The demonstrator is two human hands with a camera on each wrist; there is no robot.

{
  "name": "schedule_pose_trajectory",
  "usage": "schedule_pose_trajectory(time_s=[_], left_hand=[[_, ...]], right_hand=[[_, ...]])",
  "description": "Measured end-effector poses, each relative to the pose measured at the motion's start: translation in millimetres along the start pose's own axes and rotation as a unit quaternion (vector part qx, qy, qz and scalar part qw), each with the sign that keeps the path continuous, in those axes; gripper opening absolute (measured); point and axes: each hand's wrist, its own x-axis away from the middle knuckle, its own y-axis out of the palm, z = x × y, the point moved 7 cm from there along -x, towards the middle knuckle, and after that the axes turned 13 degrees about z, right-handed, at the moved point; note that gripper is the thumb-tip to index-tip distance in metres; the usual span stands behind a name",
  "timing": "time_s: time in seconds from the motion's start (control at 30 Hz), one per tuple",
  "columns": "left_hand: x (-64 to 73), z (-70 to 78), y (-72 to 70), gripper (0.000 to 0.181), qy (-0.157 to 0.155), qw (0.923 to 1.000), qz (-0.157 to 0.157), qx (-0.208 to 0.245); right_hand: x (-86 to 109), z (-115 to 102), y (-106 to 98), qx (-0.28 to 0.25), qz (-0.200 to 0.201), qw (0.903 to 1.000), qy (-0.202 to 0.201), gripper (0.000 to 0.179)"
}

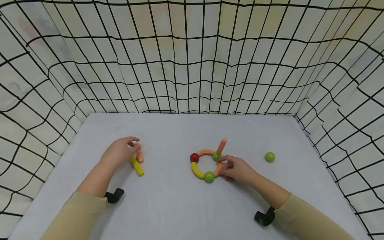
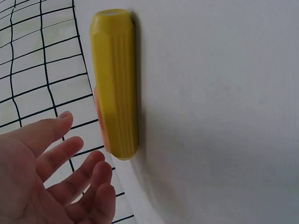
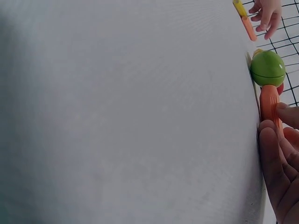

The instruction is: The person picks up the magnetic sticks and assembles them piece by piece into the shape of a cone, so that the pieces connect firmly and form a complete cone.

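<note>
A ring of toy rods and balls lies mid-table. It joins a red ball [image 1: 194, 157], an upper orange curved rod [image 1: 205, 152], a far green ball [image 1: 216, 155], a yellow curved rod [image 1: 197, 171] and a near green ball [image 1: 209, 177]. From the far ball a straight orange rod [image 1: 222, 146] sticks outward. My right hand [image 1: 240, 170] pinches the ring's right-hand orange curved rod [image 3: 269, 103] between thumb and fingers. Over on the left, my left hand [image 1: 118, 151] hovers by a yellow rod [image 2: 114, 84] and a loose orange rod [image 1: 140, 156], fingers loosely bent and holding nothing.
A loose green ball [image 1: 270, 157] lies on the white table [image 1: 168, 206] to the right. Black netting [image 1: 187, 76] over pale walls encloses the far edge and both sides. Dark wrist devices [image 1: 265, 217] sit under the cuffs.
</note>
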Motion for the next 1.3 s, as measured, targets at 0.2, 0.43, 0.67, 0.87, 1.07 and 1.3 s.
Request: schedule_pose_trajectory(time_s=[0.2, 0.43, 0.67, 0.87, 1.07, 1.3], left_hand=[[-6.2, -8.0, 10.5, 0.062, -0.014, 0.9994, -0.025, -0.021], [-8.2, -6.7, 16.9, 0.063, -0.012, 0.9995, -0.019, -0.024], [-8.1, 0.0, 20.7, 0.059, -0.01, 0.9992, -0.025, -0.03], [-9.5, 7.4, 20.7, 0.054, -0.002, 0.999, -0.022, -0.038], [-11.5, 13.9, 23.2, 0.049, 0.01, 0.9988, -0.027, -0.039], [-13.8, 16.8, 26.5, 0.053, 0.009, 0.9983, -0.028, -0.05]], right_hand=[[1.1, 1, 1, -0.001, -0.001, 1.0, 0.004, 0.042], [0.9, 1, 1, -0.006, -0.002, 1.0, -0.001, 0.042], [1.4, 3, 2, -0.006, -0.005, 1.0, 0.0, 0.042], [-0.3, 3, 2, -0.007, -0.004, 0.9999, -0.008, 0.041], [-1.6, 4, 2, -0.005, -0.005, 0.9999, -0.009, 0.041], [-2.0, 3, 1, -0.002, -0.004, 1.0, -0.005, 0.041]])
